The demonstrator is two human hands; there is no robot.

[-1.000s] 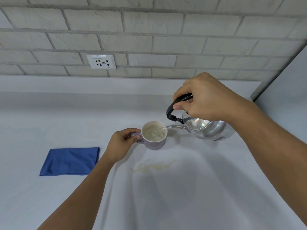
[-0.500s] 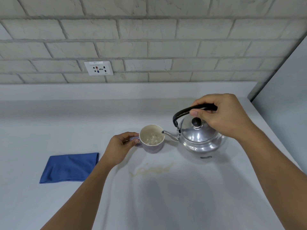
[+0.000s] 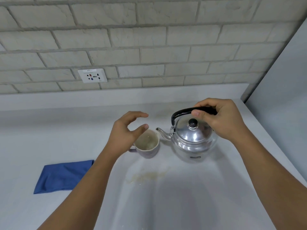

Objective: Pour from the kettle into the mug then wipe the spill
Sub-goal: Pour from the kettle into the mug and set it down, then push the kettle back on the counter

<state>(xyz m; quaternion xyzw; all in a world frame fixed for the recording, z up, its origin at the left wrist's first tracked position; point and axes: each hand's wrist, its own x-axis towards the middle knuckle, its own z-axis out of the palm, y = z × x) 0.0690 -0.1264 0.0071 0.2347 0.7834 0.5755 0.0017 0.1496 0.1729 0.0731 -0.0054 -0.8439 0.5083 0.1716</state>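
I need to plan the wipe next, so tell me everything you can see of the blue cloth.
The blue cloth is a folded, roughly rectangular piece of soft-looking fabric, creased, lying flat on the pale grey counter at the left. Neither hand touches it; the left forearm passes in front of its right edge. It sits apart from the tan spill and looks dry and unused.

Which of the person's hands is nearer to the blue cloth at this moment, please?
The left. The left hand hovers open above the mug, right of the blue cloth and farther back. The right hand grips the kettle handle, farther right.
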